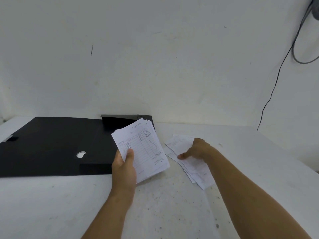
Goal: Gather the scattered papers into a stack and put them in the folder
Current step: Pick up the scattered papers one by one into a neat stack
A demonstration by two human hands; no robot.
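Left grip pinches a stack of white lined paper forms, raised above the white speckled worktop beside the open black flat folder. I see my right grip pressing loose white sheets near the worktop's far edge, finger extended.

One view only, from a camera on the person's head. It looks forward and down across the counter toward its far edge, where the wall rises. Wide-angle, it stands close: both forearms reach in from the bottom edge, and the wall fills the upper half.
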